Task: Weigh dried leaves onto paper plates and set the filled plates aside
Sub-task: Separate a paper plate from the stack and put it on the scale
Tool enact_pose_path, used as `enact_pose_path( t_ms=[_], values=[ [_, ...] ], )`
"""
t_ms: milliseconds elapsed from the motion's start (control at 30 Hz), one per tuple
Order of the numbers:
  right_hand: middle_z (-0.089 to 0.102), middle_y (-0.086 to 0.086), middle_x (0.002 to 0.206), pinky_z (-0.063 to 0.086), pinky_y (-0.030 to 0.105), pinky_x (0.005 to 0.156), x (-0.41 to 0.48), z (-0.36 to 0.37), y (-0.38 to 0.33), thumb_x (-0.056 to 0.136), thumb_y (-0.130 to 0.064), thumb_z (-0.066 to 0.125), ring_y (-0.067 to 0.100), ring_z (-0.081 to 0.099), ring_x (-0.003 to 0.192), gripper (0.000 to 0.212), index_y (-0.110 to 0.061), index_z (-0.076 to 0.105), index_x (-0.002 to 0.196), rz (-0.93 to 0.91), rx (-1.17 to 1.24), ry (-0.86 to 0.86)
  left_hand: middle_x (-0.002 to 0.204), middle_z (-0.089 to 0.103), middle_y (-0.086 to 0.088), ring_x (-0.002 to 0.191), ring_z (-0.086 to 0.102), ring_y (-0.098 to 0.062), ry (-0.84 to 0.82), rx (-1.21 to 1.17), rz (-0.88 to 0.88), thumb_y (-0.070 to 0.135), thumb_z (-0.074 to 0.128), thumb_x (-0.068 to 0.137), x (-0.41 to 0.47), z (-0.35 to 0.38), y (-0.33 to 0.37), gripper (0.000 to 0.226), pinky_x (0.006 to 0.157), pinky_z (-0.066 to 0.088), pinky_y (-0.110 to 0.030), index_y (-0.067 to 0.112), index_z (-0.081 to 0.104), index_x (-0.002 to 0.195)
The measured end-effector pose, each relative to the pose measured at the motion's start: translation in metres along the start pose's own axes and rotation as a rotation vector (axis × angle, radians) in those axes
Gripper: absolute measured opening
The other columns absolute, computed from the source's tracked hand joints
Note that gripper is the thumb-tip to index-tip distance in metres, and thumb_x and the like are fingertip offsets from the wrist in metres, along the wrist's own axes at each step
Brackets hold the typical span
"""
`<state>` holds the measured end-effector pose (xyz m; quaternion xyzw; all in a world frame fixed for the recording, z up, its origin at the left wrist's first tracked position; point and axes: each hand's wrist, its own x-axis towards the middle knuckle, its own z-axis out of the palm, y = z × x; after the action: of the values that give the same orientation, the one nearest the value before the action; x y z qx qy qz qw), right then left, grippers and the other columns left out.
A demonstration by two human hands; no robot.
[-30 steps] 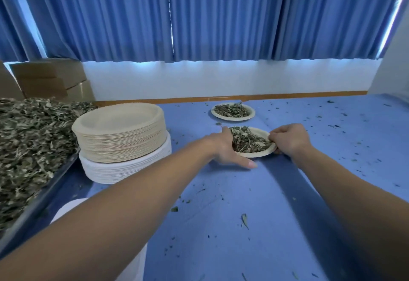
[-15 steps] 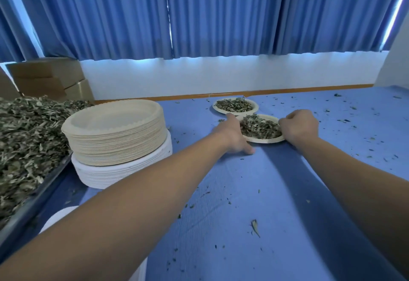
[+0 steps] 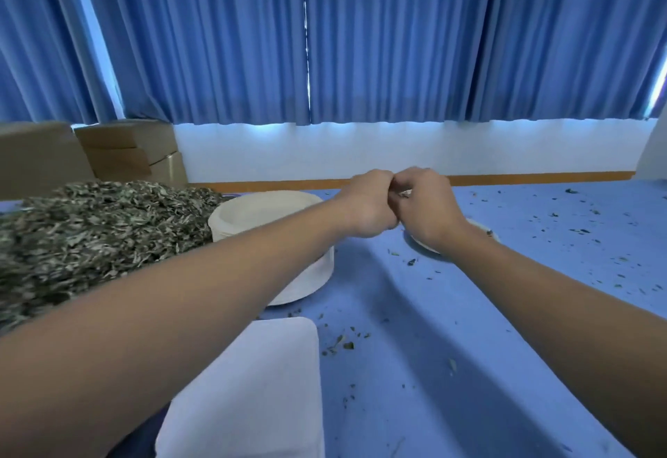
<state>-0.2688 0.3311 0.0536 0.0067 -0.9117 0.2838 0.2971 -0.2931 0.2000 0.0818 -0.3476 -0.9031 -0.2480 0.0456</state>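
meeting knuckle to knuckle above the table (image 3: 505, 349), left hand (image 3: 368, 205) and right hand (image 3: 426, 212) show curled grips; a dark leaf scrap (image 3: 404, 195) shows between them, holder not discernible. paper plate (image 3: 422, 245) lies under the right wrist; plate stack (image 3: 267, 212) and dried leaves (image 3: 101, 226) are left of it.

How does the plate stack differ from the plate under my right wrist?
The plate stack is many plates high, its top empty; the single plate lies flat on the table. The stack is mostly visible; the single plate is largely hidden behind the right hand. Both are pale.
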Motion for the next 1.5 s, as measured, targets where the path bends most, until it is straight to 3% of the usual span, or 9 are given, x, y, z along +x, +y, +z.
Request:
enact_pose_path(
  t_ms=[133,200,367,500,700,1033,1133,1367,1500],
  values=[
    [0.075,0.002,0.102,0.049,0.031,0.082,-0.004,0.007,-0.042,0.092,-0.01,0.065,0.019,0.067,0.095,0.017,-0.018,0.08,0.091,-0.124,0.059,-0.129,0.114,0.066,-0.003,0.107,0.06,-0.023,-0.011,0.103,0.025,0.015,0.068,0.086,-0.042,-0.042,-0.033,0.029,0.091,0.049,-0.035,0.013,0.064,0.115],
    [0.075,0.0,0.106,0.049,0.031,0.086,-0.008,0.016,-0.062,0.095,-0.015,0.066,0.019,0.066,0.098,0.019,-0.022,0.081,0.104,-0.205,0.026,-0.239,0.103,0.068,-0.001,0.097,0.061,-0.023,-0.022,0.163,0.012,0.023,0.068,0.088,-0.065,-0.061,-0.052,0.026,0.082,0.05,-0.031,0.017,0.068,0.113],
    [0.074,-0.01,0.106,0.043,0.008,0.073,-0.013,0.034,-0.103,0.096,-0.019,0.065,0.0,0.058,0.082,0.022,-0.028,0.082,0.107,-0.325,-0.032,-0.36,0.107,0.073,0.0,0.1,0.064,-0.019,-0.04,0.244,0.001,0.039,0.07,0.091,-0.101,-0.085,-0.091,0.032,0.087,0.049,-0.033,0.017,0.075,0.113],
    [0.076,-0.014,0.1,0.05,0.03,0.087,-0.012,0.036,-0.12,0.096,-0.025,0.065,0.009,0.064,0.094,0.017,-0.027,0.082,0.096,-0.374,-0.106,-0.426,0.088,0.077,0.005,0.085,0.067,-0.012,-0.004,0.203,0.027,0.034,0.074,0.09,-0.115,-0.097,-0.113,0.019,0.083,0.052,-0.034,0.017,0.081,0.096],
    [0.073,-0.021,0.105,0.052,0.038,0.092,-0.007,0.028,-0.126,0.097,-0.035,0.068,0.006,0.061,0.101,0.014,-0.034,0.08,0.104,-0.443,-0.232,-0.505,0.095,0.077,0.012,0.091,0.067,-0.004,0.011,0.132,0.079,0.026,0.074,0.09,-0.123,-0.106,-0.132,0.012,0.084,0.051,-0.024,0.022,0.081,0.099],
    [0.064,-0.009,0.101,0.038,0.03,0.072,-0.01,0.022,-0.135,0.108,-0.037,0.04,0.02,0.057,0.09,0.033,-0.028,0.072,0.106,-0.79,-0.771,-0.481,0.101,0.076,0.01,0.095,0.066,-0.006,-0.005,0.116,0.138,0.025,0.072,0.093,-0.119,-0.105,-0.14,0.015,0.081,0.049,-0.016,0.02,0.08,0.104],
    [0.057,-0.008,0.094,0.039,0.03,0.077,-0.009,0.022,-0.138,0.107,-0.029,0.038,0.022,0.057,0.09,0.03,-0.027,0.066,0.098,-0.851,-0.849,-0.463,0.099,0.076,0.012,0.093,0.065,-0.004,0.001,0.115,0.161,0.024,0.071,0.093,-0.118,-0.106,-0.143,0.014,0.074,0.043,-0.006,0.022,0.08,0.104],
    [0.057,-0.006,0.099,0.035,0.028,0.083,-0.007,0.026,-0.132,0.103,-0.02,0.04,0.019,0.053,0.093,0.023,-0.025,0.062,0.103,-0.964,-0.889,-0.406,0.098,0.071,0.012,0.091,0.062,-0.013,-0.001,0.269,0.267,0.028,0.063,0.098,-0.119,-0.109,-0.142,0.017,0.084,0.05,-0.037,0.027,0.078,0.105],
    [0.057,-0.006,0.099,0.037,0.029,0.085,-0.008,0.025,-0.126,0.108,-0.03,0.03,0.019,0.052,0.095,0.033,-0.024,0.063,0.107,-0.945,-0.845,-0.332,0.099,0.068,0.005,0.091,0.063,-0.022,0.036,0.648,0.404,0.036,0.042,0.106,-0.122,-0.11,-0.137,0.033,0.085,0.048,-0.041,0.023,0.072,0.107]
  ],
)
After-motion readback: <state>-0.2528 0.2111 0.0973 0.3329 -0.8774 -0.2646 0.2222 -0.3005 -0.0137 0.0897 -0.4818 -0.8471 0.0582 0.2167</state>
